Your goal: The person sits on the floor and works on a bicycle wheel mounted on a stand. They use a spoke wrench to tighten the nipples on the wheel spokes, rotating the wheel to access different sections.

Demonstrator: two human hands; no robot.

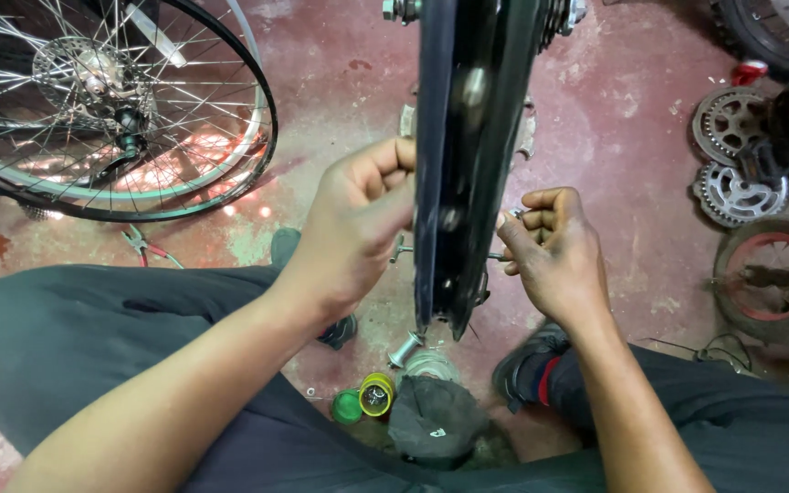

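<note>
A black bicycle wheel rim [454,155] stands upright, edge-on to me, between my hands. My left hand [353,228] is closed against the rim's left side, fingers curled at a spoke. My right hand [554,251] is closed to the right of the rim, pinching a small metal tool or spoke part [515,214] between thumb and fingers. A thin metal spoke [401,248] sticks out from the rim toward my left hand. My legs in dark trousers lie to either side below.
Two spoked wheels [111,110] lean at the top left, red-handled pliers [148,246] on the red floor below them. Chainrings [732,119] and a small red-hubbed wheel [773,278] lie right. A yellow tin [377,394], green cap [346,406] and dark cloth [436,415] sit near my feet.
</note>
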